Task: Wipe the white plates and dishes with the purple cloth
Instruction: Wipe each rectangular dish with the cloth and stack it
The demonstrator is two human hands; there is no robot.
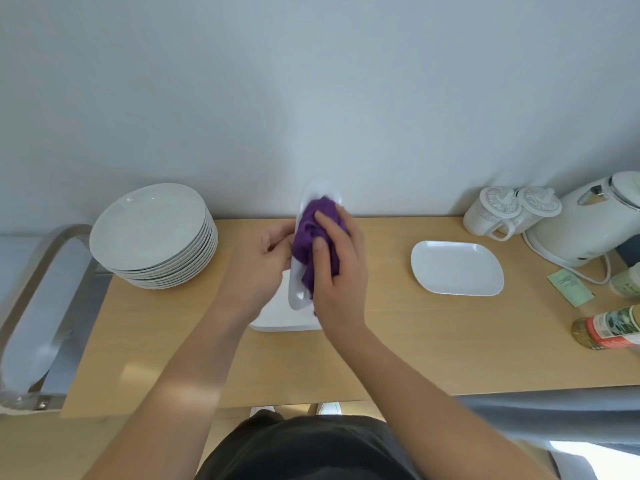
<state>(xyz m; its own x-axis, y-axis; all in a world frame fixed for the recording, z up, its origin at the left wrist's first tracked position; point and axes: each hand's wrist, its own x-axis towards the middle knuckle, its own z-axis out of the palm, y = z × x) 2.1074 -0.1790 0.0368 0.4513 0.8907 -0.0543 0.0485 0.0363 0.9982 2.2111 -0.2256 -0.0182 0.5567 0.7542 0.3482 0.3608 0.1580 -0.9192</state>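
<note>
A white oblong dish (298, 296) is held on edge above the wooden table, its hollow facing right. My left hand (261, 263) grips its left rim from behind. My right hand (337, 271) holds a bunched purple cloth (313, 233) and presses it into the dish's inner face. Under the hands lies a white dish (277, 315) flat on the table, or a small pile of them. Another white oblong dish (457, 267) lies flat to the right. A tall stack of round white plates (152, 233) stands at the left.
Two patterned lidded cups (509, 213) and a white kettle (588, 223) stand at the back right against the wall. A green sachet (569, 287) and a bottle lying on its side (609, 329) are near the right edge. A metal chair frame (41, 306) stands left of the table (415, 348).
</note>
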